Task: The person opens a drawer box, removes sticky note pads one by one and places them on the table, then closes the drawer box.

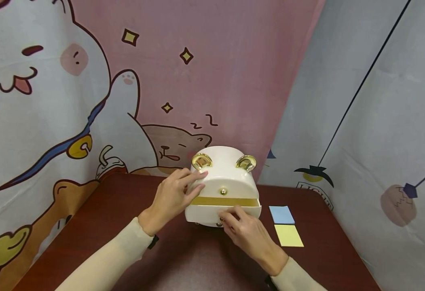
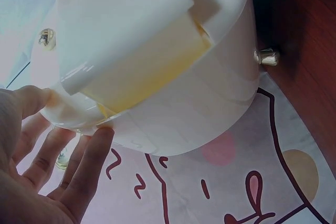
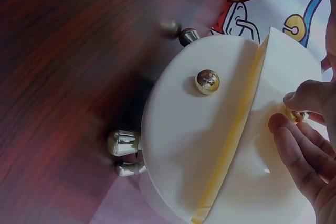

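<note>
A white rounded drawer box (image 1: 221,155) with gold ear-like trims stands on the table, its middle drawer (image 1: 201,213) pulled partly out. Inside the drawer opening a yellow edge shows. My right hand (image 1: 246,230) pinches that drawer's small gold knob (image 3: 298,115) between thumb and fingers. On the box's upper left side rests my left hand (image 1: 172,192), fingers spread and fairly straight, touching the white shell. Above the drawer sits the upper gold knob (image 1: 223,191); the lower gold knob (image 3: 207,82) is on the part below.
To the right of the box lie a blue sticky-note pad (image 1: 282,215) and a yellow sticky-note pad (image 1: 288,235). The dark red-brown table (image 1: 197,266) meets a cartoon-printed cloth (image 1: 234,81) behind it. Short metallic feet (image 3: 125,142) carry the box.
</note>
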Motion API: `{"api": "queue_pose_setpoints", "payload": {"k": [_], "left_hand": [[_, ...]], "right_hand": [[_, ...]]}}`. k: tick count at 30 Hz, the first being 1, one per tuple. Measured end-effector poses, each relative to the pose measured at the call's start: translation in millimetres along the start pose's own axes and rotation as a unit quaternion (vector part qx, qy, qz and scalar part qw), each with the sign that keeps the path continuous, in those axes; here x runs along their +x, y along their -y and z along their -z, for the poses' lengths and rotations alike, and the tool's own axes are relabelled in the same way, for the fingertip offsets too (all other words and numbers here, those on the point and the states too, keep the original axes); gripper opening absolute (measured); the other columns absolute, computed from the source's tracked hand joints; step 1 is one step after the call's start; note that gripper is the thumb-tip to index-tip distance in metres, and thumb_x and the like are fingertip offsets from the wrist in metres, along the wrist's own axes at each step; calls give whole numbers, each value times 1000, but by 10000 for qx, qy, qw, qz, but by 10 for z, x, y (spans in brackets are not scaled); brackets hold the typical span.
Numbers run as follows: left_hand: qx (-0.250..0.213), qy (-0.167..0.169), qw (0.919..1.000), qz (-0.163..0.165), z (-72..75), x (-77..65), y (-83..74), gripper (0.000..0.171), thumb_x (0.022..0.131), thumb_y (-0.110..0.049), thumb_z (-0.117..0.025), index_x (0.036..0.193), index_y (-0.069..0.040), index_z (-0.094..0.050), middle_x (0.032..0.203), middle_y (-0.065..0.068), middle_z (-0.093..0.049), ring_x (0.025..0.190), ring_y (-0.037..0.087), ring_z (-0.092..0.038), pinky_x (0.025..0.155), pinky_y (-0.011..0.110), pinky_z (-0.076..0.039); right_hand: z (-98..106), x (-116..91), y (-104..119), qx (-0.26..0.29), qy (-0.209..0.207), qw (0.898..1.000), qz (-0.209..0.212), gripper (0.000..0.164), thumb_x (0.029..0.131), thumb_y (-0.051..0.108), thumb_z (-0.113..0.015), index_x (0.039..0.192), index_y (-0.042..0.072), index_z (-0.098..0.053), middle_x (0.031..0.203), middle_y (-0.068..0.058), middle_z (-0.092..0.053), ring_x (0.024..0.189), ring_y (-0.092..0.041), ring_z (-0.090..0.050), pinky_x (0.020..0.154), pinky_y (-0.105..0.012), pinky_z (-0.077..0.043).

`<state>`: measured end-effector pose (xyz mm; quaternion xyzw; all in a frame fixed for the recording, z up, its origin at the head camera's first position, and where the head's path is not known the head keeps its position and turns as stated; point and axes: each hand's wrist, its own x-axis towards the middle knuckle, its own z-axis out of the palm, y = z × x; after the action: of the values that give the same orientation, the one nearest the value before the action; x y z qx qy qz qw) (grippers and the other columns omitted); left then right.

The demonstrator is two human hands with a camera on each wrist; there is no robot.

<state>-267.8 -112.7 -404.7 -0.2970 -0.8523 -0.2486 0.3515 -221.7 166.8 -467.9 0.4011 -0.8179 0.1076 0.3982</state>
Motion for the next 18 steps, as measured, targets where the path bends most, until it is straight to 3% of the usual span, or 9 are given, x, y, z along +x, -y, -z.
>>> {"api": "queue_pose_setpoints", "payload": {"k": [18], "left_hand": [[0,-72,10000,-27,-6,0,1,36,105,-26,-92,140,-23,-87,87,1,-66,80,12,-54,61,24,-44]], "right_hand": [[-89,50,-65,33,-147,9999,-26,44,79,4,-106,115,15,-83,105,-2,-73,79,-12,-74,67,-26,-63]]}}
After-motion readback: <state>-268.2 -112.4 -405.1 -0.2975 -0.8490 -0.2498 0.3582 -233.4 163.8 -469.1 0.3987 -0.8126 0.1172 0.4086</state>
